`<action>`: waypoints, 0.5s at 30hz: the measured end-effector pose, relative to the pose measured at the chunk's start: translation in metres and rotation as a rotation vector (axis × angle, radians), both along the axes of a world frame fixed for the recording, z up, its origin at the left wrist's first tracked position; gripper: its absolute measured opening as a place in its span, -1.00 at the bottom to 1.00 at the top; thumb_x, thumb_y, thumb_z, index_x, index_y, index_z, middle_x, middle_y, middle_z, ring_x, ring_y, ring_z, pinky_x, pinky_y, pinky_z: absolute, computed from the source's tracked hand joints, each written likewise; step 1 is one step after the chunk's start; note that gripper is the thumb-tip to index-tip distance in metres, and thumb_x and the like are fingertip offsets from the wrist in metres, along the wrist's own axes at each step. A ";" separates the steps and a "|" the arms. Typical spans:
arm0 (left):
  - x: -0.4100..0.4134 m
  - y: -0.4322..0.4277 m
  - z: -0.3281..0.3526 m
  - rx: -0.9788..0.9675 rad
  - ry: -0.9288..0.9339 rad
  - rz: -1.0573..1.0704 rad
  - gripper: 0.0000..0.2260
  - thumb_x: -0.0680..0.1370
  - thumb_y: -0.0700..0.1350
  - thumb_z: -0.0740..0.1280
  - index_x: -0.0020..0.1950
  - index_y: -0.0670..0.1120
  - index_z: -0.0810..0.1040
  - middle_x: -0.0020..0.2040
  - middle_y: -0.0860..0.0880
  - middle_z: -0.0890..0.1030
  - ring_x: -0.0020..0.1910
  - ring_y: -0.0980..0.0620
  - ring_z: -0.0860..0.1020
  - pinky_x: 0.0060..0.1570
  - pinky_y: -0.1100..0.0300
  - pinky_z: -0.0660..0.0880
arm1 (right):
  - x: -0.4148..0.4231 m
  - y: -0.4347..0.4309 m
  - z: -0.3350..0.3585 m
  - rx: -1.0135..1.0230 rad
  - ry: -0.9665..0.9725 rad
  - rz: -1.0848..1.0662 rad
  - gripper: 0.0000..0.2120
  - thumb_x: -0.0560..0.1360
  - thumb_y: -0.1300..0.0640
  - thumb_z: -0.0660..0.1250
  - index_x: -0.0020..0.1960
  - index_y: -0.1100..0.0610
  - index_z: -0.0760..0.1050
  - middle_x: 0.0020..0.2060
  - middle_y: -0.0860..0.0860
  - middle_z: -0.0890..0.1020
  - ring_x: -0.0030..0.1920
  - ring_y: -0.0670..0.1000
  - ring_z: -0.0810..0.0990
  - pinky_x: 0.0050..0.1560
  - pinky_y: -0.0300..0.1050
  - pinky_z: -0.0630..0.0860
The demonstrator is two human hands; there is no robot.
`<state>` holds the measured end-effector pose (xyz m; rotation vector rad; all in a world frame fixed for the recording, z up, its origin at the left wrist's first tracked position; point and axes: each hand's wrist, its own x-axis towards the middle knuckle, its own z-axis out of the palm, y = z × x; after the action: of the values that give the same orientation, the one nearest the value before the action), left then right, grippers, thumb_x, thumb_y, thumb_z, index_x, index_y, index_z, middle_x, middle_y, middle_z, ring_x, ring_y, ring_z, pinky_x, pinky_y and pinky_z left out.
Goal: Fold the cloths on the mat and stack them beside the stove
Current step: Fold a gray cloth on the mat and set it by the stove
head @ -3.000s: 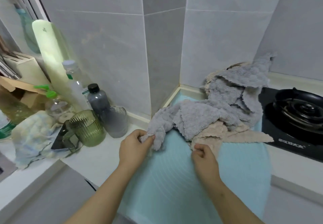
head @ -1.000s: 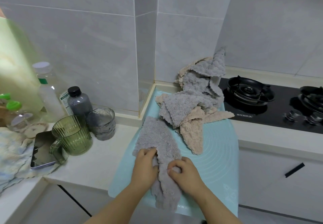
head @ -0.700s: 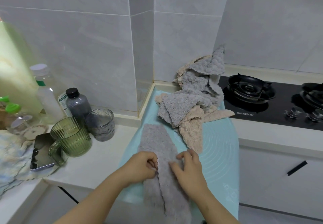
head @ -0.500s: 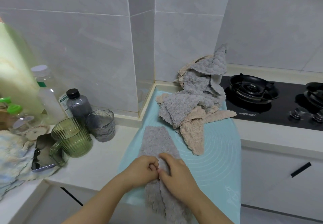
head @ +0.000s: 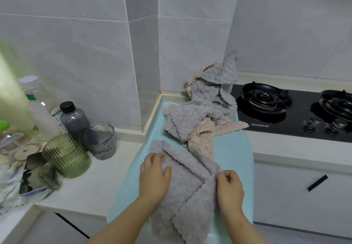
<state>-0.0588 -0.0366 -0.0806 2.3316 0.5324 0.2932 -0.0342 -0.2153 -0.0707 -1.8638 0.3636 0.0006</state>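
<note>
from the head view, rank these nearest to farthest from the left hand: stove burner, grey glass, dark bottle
From the left hand, resting on the grey cloth:
1. Grey glass, on the counter to its left.
2. Dark bottle, further left and back, near the wall.
3. Stove burner, far off to the right.

Grey fluffy cloth (head: pixel 187 184) lies on the near end of the pale blue mat (head: pixel 232 160), partly folded, a scalloped flap doubled across it on the diagonal, its wavy near end down by the mat's front. Behind it sits the pile of cloths (head: pixel 202 114), grey and beige tangled, unfolded, heaped into the wall corner. A beige cloth (head: pixel 201 139) trails forward from it. The black stove (head: pixel 285 118) is just right of the pile
</note>
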 end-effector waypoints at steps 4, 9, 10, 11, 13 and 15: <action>0.015 0.001 -0.008 0.121 0.185 -0.051 -0.74 0.57 -0.07 0.20 0.24 0.06 0.52 0.42 0.04 0.32 0.40 0.00 0.26 0.26 0.13 0.30 | 0.014 -0.017 -0.002 -0.051 0.183 0.080 -0.87 0.51 0.26 0.12 0.02 0.16 0.40 -0.14 0.09 0.55 -0.16 0.09 0.49 -0.14 -0.09 0.37; 0.028 0.012 -0.003 -0.033 0.172 0.103 -0.63 0.56 -0.13 0.21 0.37 -0.01 0.36 0.42 -0.08 0.26 0.31 -0.12 0.36 0.25 0.07 0.34 | 0.023 -0.008 0.011 0.015 0.130 0.185 -0.58 0.53 0.10 0.23 0.37 0.06 0.27 0.17 0.02 0.47 0.08 0.05 0.48 0.05 -0.13 0.35; 0.032 0.017 -0.002 -0.086 0.181 0.127 -0.60 0.56 -0.12 0.22 0.41 -0.03 0.31 0.42 -0.11 0.25 0.29 -0.14 0.38 0.22 0.07 0.36 | 0.025 -0.005 0.013 0.003 0.137 0.197 -0.56 0.52 0.06 0.25 0.38 0.05 0.27 0.17 0.02 0.47 0.06 0.04 0.47 0.03 -0.15 0.34; 0.035 0.023 -0.003 -0.133 0.206 0.143 -0.56 0.56 -0.10 0.23 0.43 -0.04 0.27 0.40 -0.14 0.27 0.26 -0.16 0.42 0.20 0.06 0.39 | 0.028 -0.002 0.014 -0.023 0.141 0.208 -0.55 0.51 0.03 0.27 0.37 0.04 0.28 0.14 0.02 0.47 0.03 0.03 0.47 0.00 -0.16 0.33; 0.040 0.033 -0.006 -0.193 0.281 0.177 -0.50 0.54 -0.03 0.25 0.45 -0.05 0.21 0.31 -0.18 0.41 0.17 -0.21 0.50 0.15 0.00 0.47 | 0.035 0.003 0.016 -0.083 0.149 0.257 -0.58 0.47 0.00 0.34 0.28 0.03 0.36 0.03 0.02 0.52 -0.03 0.06 0.52 -0.05 -0.15 0.39; 0.040 0.040 -0.006 -0.247 0.358 0.215 -0.49 0.51 0.01 0.28 0.42 -0.05 0.23 0.17 -0.19 0.55 0.08 -0.21 0.56 0.07 0.01 0.51 | 0.041 0.009 0.018 -0.129 0.154 0.380 -0.69 0.42 0.03 0.38 0.15 0.05 0.47 -0.07 0.01 0.57 -0.07 0.04 0.54 -0.07 -0.14 0.42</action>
<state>-0.0192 0.0034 -0.0863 2.0948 0.9422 -0.0931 0.0063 -0.2064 -0.0530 -2.0418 0.1110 0.3888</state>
